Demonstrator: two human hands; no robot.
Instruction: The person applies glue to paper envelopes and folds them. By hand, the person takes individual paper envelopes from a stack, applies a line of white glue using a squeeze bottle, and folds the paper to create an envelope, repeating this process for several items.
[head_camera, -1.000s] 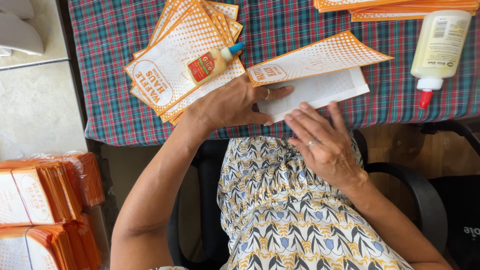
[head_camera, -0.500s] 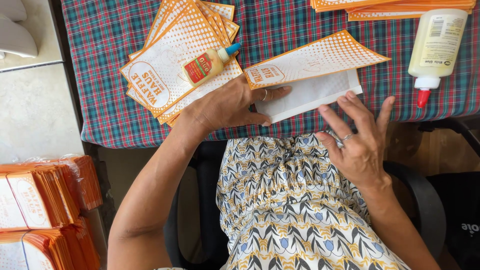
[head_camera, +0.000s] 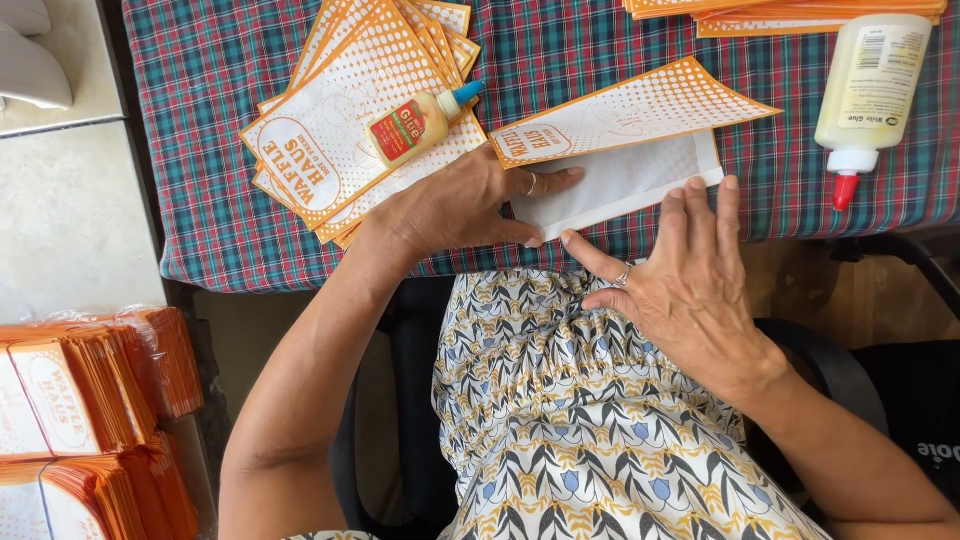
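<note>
An orange-and-white paper bag blank (head_camera: 625, 135) lies on the plaid tablecloth (head_camera: 220, 150), its white inner flap facing me. My left hand (head_camera: 460, 205) presses flat on the blank's left end, fingers together, a ring on one finger. My right hand (head_camera: 685, 275) hovers at the table's near edge with fingers spread; its fingertips touch the white flap's lower right edge. It holds nothing. A small glue bottle (head_camera: 420, 122) with a blue cap rests on a fanned stack of printed blanks (head_camera: 340, 130) to the left.
A large white glue bottle (head_camera: 868, 95) with a red nozzle lies at the right. More orange blanks (head_camera: 780, 12) sit at the far edge. Bundles of finished orange bags (head_camera: 85, 400) stand on the floor at lower left. I sit on a black chair (head_camera: 860, 385).
My right hand has moved up and right from my lap, opening its fingers onto the white flap's edge. My left hand has stayed pressed on the blank.
</note>
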